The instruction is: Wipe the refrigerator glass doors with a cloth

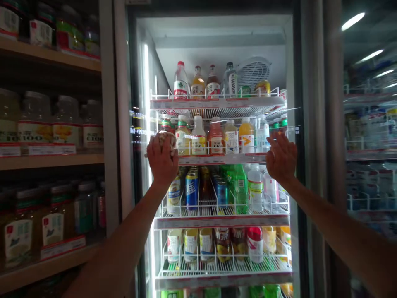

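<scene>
The glass front (138, 120) of the drinks cooler looks stiff, smooth and probably slippery, the sort you'd brace with a flat palm rather than pinch. Over its left part, the left hand (161, 161) has its fingers curled over a cloth (166, 138); near its right edge, the right hand (281, 159) is spread, with nothing visible in it. That cloth should be light and soft, easiest gathered at its middle. Fingers cover much of it, and I can't tell whether the palms touch the glass. Lowest down, bottles (172, 293) are cut off.
</scene>
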`<state>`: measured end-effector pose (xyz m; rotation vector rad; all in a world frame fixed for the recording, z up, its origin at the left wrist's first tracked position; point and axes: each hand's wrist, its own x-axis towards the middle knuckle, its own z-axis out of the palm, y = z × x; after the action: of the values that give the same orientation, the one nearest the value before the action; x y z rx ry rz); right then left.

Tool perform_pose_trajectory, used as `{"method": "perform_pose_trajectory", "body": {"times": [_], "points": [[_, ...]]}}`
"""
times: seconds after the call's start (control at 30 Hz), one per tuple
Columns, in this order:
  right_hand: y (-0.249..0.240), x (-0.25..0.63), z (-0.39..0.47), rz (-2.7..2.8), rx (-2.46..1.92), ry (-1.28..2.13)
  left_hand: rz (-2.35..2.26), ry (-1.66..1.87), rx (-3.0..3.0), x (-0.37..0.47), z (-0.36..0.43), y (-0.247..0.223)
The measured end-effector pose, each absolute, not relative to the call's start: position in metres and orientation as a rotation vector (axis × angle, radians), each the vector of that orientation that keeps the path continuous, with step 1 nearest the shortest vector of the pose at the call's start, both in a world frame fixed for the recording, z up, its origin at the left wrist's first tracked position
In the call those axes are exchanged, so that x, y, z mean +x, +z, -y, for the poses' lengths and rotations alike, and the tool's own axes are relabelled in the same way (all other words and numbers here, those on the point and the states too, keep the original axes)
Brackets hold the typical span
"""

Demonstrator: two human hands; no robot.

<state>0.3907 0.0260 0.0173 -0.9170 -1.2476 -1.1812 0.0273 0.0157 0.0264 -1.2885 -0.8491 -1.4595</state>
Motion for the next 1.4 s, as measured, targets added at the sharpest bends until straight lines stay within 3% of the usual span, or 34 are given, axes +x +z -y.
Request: {"method": "perform_pose_trajectory", "body": {"times": [0.23, 0.5, 0.57, 0.77, 1.0, 1.07, 1.23, 1.4], "points": [[0.016, 0.391, -0.025, 1.241, -0.910, -1.184, 0.493, -0.879, -1.711, 0.105, -0.008, -0.027], [0.017, 0.390, -0.026, 1.241, -0.932, -1.164, 0.871, -1.462, -1.297, 0.020, -0.015, 0.009], [0.017, 0.390, -0.025, 1.243, -0.944, -1.155, 0.870, -1.439, -1.337, 0.038, -0.013, -0.006], [0.016, 0.392, -0.026, 1.254, -0.904, -1.151, 0.547, -0.878, -1.782, 0.089, -0.004, -0.053], [0.016, 0.391, -0.025, 1.256, -0.937, -1.144, 0.935, -1.460, -1.303, 0.006, -0.008, -0.013], [0.016, 0.391, -0.025, 1.253, -0.916, -1.143, 0.905, -1.435, -1.328, 0.022, -0.007, -0.023], [0.015, 0.394, -0.027, 1.244, -0.868, -1.167, 0.603, -0.940, -1.681, 0.064, -0.005, -0.061], [0.014, 0.392, -0.025, 1.253, -0.909, -1.142, 0.864, -1.346, -1.381, -0.006, -0.007, -0.048]]}}
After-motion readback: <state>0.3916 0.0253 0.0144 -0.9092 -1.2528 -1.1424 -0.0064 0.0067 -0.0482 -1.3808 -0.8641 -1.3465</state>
